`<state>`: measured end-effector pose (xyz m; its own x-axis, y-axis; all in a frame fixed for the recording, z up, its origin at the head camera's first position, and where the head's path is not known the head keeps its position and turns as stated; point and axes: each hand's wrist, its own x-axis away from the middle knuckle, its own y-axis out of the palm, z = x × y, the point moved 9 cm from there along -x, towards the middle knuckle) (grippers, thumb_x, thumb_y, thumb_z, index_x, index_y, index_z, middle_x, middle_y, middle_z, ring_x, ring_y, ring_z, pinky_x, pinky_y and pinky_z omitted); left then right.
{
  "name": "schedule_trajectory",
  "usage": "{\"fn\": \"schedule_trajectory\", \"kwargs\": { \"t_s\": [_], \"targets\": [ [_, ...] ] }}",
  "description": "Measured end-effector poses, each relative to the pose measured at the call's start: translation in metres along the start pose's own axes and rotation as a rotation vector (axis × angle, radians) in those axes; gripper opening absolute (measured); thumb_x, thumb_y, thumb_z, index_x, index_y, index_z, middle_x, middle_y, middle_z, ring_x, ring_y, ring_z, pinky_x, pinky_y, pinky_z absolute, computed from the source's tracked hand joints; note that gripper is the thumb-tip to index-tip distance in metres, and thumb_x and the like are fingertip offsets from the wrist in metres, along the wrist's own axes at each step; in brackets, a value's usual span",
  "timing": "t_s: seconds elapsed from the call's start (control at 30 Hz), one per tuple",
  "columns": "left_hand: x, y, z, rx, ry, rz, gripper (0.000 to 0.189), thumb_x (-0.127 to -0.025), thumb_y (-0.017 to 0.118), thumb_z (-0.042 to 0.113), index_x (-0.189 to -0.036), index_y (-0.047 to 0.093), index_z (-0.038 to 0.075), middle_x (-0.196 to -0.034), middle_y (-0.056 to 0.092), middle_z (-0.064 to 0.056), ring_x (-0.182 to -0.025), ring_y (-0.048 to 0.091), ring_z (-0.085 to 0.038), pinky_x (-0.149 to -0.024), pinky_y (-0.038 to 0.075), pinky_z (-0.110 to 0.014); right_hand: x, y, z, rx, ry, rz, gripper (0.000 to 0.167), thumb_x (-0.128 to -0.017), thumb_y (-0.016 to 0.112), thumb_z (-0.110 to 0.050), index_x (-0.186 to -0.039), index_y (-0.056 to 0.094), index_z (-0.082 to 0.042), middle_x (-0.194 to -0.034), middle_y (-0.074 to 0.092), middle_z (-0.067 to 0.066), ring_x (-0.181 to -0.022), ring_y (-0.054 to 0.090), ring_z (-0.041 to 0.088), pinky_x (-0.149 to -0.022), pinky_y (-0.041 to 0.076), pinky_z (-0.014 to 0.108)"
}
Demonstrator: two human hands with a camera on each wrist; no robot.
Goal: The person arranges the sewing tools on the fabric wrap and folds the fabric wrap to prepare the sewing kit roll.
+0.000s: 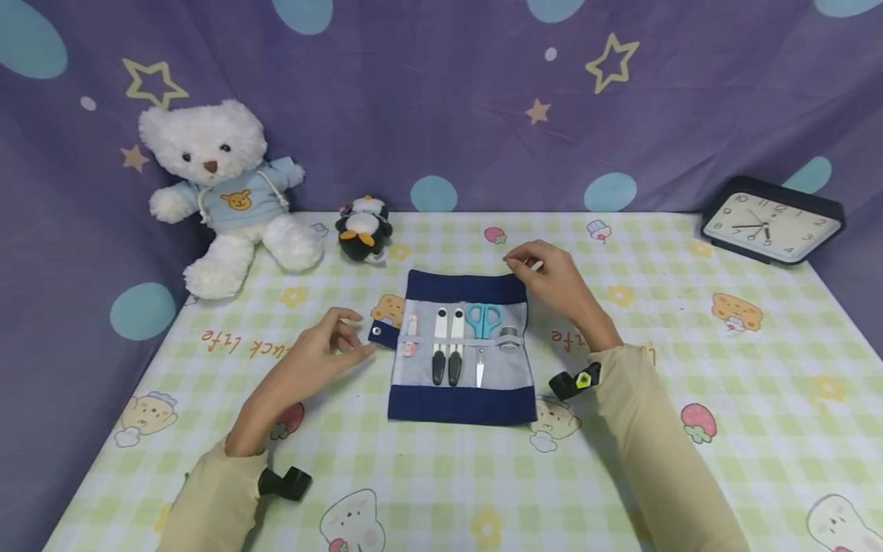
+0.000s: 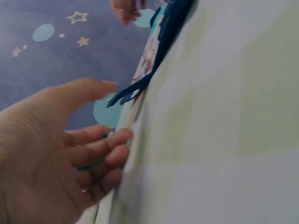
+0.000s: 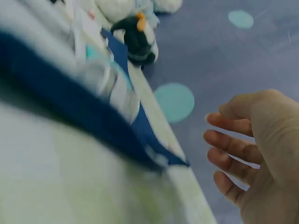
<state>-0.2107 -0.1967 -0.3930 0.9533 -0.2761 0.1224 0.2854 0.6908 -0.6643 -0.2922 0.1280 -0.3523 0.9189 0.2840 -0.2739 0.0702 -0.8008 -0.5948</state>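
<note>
A fabric sewing-kit pouch, dark blue with a grey lining, lies unfolded in the middle of the table. A strap across it holds a slim pink item, two white tools with black ends, small scissors with turquoise handles, and a small grey round item. My left hand hovers beside the pouch's snap tab, thumb and fingers apart and holding nothing. Near the far right corner is my right hand, fingers loosely bent; the right wrist view shows nothing in its grasp.
A white teddy bear in a blue top sits at the back left, with a penguin plush to its right. At the back right stands a black-framed clock. A purple curtain hangs behind the checked tablecloth.
</note>
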Motion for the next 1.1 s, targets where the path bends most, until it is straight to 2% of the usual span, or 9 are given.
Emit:
{"fn": "schedule_trajectory", "kwargs": {
  "t_s": [0.1, 0.17, 0.27, 0.47, 0.63, 0.77, 0.93, 1.1],
  "targets": [
    [0.009, 0.000, -0.002, -0.007, -0.017, -0.040, 0.035, -0.099, 0.073, 0.032, -0.118, 0.061, 0.006, -0.093, 0.064, -0.004, -0.084, 0.059, -0.021, -0.077, 0.049, -0.037, 0.006, -0.007, 0.017, 0.016, 0.051, 0.028, 0.020, -0.105, 0.063, -0.012, -0.115, 0.073, 0.002, -0.111, 0.069, 0.016, -0.097, 0.062, 0.031, -0.081, 0.049, 0.044],
    [0.014, 0.003, 0.000, -0.018, -0.002, -0.078, 0.023, -0.099, 0.072, 0.029, -0.104, 0.066, 0.008, -0.086, 0.063, -0.002, -0.078, 0.057, -0.020, -0.073, 0.048, -0.034, 0.009, -0.008, 0.026, 0.022, 0.070, 0.033, 0.021, -0.105, 0.062, -0.011, -0.116, 0.072, 0.003, -0.112, 0.067, 0.017, -0.099, 0.061, 0.033, -0.083, 0.048, 0.045],
    [0.022, 0.012, 0.008, -0.028, 0.040, -0.146, 0.018, -0.099, 0.072, 0.026, -0.089, 0.069, 0.012, -0.079, 0.061, 0.000, -0.072, 0.055, -0.018, -0.069, 0.047, -0.031, 0.012, -0.006, 0.037, 0.018, 0.098, 0.028, 0.022, -0.105, 0.062, -0.012, -0.117, 0.071, 0.003, -0.112, 0.065, 0.017, -0.099, 0.060, 0.033, -0.084, 0.047, 0.045],
    [0.038, 0.039, 0.028, -0.019, 0.092, -0.286, 0.020, -0.098, 0.072, 0.031, -0.086, 0.071, 0.016, -0.072, 0.058, 0.005, -0.064, 0.052, -0.012, -0.062, 0.045, -0.028, 0.014, -0.001, 0.045, -0.015, 0.139, 0.016, 0.023, -0.106, 0.062, -0.014, -0.120, 0.069, 0.003, -0.110, 0.068, 0.018, -0.099, 0.063, 0.033, -0.089, 0.049, 0.046],
    [0.043, 0.053, 0.042, -0.023, 0.149, -0.265, 0.020, -0.097, 0.075, 0.031, -0.082, 0.069, 0.018, -0.068, 0.054, 0.008, -0.061, 0.049, -0.008, -0.060, 0.043, -0.027, 0.015, 0.000, 0.048, -0.028, 0.150, 0.002, 0.025, -0.107, 0.060, -0.015, -0.122, 0.068, 0.003, -0.116, 0.070, 0.021, -0.107, 0.065, 0.036, -0.095, 0.049, 0.049],
    [0.044, 0.057, 0.044, -0.056, 0.157, -0.231, 0.021, -0.095, 0.077, 0.027, -0.079, 0.066, 0.019, -0.066, 0.052, 0.010, -0.059, 0.048, -0.007, -0.059, 0.042, -0.026, 0.014, 0.002, 0.049, -0.028, 0.140, -0.009, 0.027, -0.107, 0.059, -0.014, -0.125, 0.068, 0.003, -0.118, 0.070, 0.021, -0.107, 0.065, 0.036, -0.094, 0.050, 0.050],
    [0.044, 0.055, 0.043, -0.067, 0.148, -0.214, 0.020, -0.095, 0.077, 0.022, -0.079, 0.065, 0.018, -0.069, 0.054, 0.009, -0.063, 0.051, -0.007, -0.061, 0.044, -0.027, 0.013, 0.005, 0.049, -0.040, 0.135, -0.007, 0.024, -0.106, 0.061, -0.012, -0.122, 0.069, 0.002, -0.115, 0.070, 0.019, -0.104, 0.065, 0.035, -0.091, 0.050, 0.049],
    [0.039, 0.049, 0.041, -0.039, 0.127, -0.230, 0.016, -0.096, 0.075, 0.019, -0.083, 0.066, 0.013, -0.072, 0.057, 0.007, -0.064, 0.052, -0.009, -0.062, 0.045, -0.026, 0.016, 0.000, 0.052, -0.032, 0.159, 0.038, 0.014, -0.103, 0.065, -0.011, -0.109, 0.070, 0.001, -0.105, 0.073, 0.017, -0.098, 0.068, 0.032, -0.088, 0.050, 0.045]
  ]
}}
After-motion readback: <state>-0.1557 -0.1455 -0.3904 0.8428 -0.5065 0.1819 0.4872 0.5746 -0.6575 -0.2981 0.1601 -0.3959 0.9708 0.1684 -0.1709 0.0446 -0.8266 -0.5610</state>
